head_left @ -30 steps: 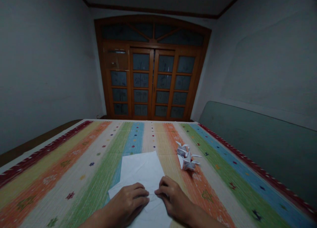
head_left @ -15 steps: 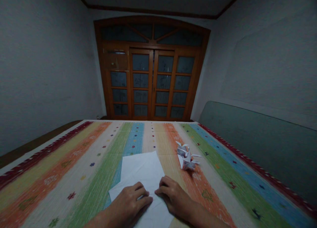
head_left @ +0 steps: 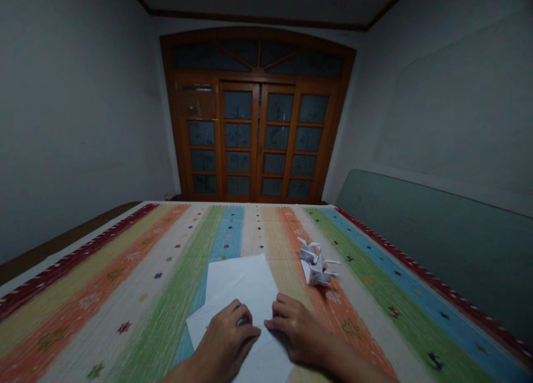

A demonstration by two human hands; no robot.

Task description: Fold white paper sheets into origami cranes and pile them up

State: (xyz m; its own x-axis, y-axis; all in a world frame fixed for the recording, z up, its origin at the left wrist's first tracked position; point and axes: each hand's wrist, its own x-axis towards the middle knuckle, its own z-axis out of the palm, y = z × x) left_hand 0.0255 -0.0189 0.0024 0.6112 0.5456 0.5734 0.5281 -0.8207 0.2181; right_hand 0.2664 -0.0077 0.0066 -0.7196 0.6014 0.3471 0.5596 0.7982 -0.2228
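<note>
Lower centre: my left hand (head_left: 227, 338) and right hand (head_left: 297, 330) lie half-curled, pressing without clear grip on a folded white paper sheet (head_left: 244, 283) on striped cloth (head_left: 125, 316); folding appears in hand; a firm crease seems called for; folded paper figures (head_left: 318, 267) lie just right.

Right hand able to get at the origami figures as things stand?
Probably yes. The right hand rests on the white paper sheet, and the origami figures lie just ahead of it on the striped cloth. Nothing visible stands between them.
</note>
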